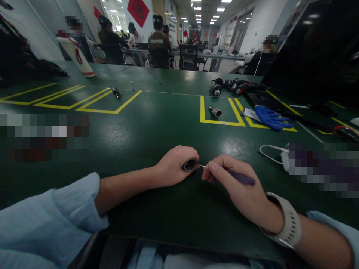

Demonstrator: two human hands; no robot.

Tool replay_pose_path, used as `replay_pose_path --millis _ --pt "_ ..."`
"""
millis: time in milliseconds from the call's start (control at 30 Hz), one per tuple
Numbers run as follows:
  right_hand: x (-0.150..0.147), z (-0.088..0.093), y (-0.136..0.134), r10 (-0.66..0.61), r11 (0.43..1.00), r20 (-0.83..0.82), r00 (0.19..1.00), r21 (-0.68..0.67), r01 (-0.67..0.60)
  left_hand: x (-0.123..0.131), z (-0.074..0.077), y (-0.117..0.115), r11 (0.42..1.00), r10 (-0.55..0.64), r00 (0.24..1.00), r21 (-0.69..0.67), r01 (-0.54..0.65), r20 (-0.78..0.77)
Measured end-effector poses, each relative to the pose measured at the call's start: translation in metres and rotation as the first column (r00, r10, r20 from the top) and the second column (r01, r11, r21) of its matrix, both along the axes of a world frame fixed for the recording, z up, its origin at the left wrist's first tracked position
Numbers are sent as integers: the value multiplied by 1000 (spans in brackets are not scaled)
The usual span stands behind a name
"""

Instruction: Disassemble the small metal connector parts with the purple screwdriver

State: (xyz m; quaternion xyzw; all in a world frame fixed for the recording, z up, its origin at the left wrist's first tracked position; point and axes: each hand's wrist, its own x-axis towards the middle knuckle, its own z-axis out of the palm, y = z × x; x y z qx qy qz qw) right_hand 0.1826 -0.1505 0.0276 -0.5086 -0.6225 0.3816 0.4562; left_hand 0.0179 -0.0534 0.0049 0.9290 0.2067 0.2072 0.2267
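My left hand [178,166] is closed around a dark round part [190,164] with a metallic rim, its hollow end facing me. In my right hand [232,179] is a slim screwdriver with a purple handle [241,178], held between thumb and fingers. Its thin metal shaft [201,165] points left and reaches the side of the round part, by my left fingers. Whether the tip touches the part or sits inside it cannot be made out. Both hands are just above the green table [157,213].
Beyond my hands, a small metal part [215,112] lies in a yellow-taped box, and another [116,92] sits farther left. A blue glove [272,117], black cables [232,86] and a strapped item [285,158] are at right. A white-and-red container [77,56] stands back left. People sit behind.
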Motion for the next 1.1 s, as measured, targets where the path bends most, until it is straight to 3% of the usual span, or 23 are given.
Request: replay_pose_path --millis 133,267,367,467,533,733,800,1000,1100 --pt "2 -7 8 -35 982 -385 922 -182 -39 0 0 0 999 35 998 -43 -33 50" --pt "-1 -11 8 -98 964 -507 856 -263 -45 1 0 0 993 58 996 -105 -51 69" --pt "-1 -8 5 -72 975 -435 898 -218 -28 1 1 0 992 67 996 -116 -60 60" --pt "0 -4 1 -23 996 -158 987 -92 9 0 2 1 997 36 999 -77 -33 40" --pt "1 -2 0 -9 999 -39 999 -41 7 -1 2 2 999 15 1000 -39 -15 10" --pt "2 -13 7 17 987 -332 943 -144 -68 -2 1 4 998 64 998 11 -64 -21" --pt "3 -15 7 13 985 -358 933 -158 -75 -1 0 4 997 76 997 16 -76 -16" --pt "6 -7 3 66 997 -121 990 -29 -70 -2 1 4 999 35 999 5 -35 25" --pt "7 -5 3 76 997 -93 993 -12 -77 -1 1 4 1000 20 998 -5 -19 51"
